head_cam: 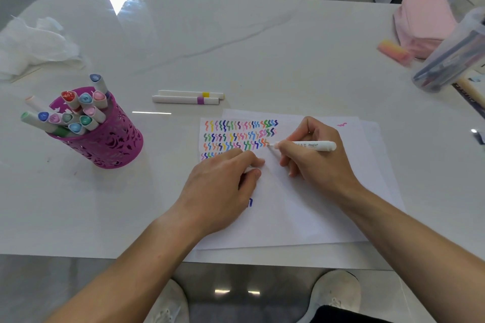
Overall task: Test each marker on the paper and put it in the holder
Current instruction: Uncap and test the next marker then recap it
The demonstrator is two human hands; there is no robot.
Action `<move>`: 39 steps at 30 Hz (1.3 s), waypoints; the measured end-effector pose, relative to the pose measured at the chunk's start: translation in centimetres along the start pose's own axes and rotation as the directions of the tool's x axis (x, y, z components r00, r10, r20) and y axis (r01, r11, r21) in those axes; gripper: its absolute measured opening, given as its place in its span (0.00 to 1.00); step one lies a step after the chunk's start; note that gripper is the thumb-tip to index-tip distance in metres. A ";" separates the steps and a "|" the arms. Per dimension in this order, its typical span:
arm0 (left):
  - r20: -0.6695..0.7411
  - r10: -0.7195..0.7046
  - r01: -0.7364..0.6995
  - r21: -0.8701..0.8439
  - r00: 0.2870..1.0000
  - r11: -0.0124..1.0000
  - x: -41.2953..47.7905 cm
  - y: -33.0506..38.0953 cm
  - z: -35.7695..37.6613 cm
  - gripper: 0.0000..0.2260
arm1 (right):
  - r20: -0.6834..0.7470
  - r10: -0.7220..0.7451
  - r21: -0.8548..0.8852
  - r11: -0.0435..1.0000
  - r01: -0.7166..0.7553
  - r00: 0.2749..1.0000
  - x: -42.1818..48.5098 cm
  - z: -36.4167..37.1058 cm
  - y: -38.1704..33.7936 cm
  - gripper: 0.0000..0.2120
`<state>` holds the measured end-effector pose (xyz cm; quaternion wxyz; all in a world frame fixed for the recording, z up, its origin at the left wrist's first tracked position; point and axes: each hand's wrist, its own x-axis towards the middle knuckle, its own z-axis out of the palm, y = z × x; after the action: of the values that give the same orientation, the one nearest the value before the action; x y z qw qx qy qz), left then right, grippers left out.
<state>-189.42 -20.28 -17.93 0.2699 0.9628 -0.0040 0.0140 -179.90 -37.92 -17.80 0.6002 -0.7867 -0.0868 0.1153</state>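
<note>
My right hand (312, 157) grips a white marker (312, 145) like a pen, its tip touching the paper (301, 207) at the end of the third row of coloured squiggles (240, 136). My left hand (223, 189) lies on the paper below the squiggles, fingers curled; a small white piece, perhaps the marker's cap, shows between thumb and forefinger. A magenta perforated holder (105, 144) stands at the left with several capped markers in it. Two white markers lie side by side behind the paper, one with a yellow band (191, 94) and one with a purple band (185, 100).
A crumpled white plastic bag (34, 44) lies at the far left. At the right sit a pink pouch (425, 23), a pink-yellow eraser-like block (393, 52) and a clear plastic container (451, 57) of pens. The table's front edge (105, 257) runs just below the paper.
</note>
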 end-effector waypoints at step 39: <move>-0.161 -0.093 0.020 -0.407 0.983 0.913 -1.1 1.4 -1.7 0.05 | 0.136 -0.103 0.277 0.959 0.062 0.985 -3.8 -0.3 -2.7 0.09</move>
<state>-190.58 -20.56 -15.79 0.4622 0.8810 0.0451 0.0903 -183.44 -38.53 -14.80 0.6986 -0.6817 -0.1476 0.1593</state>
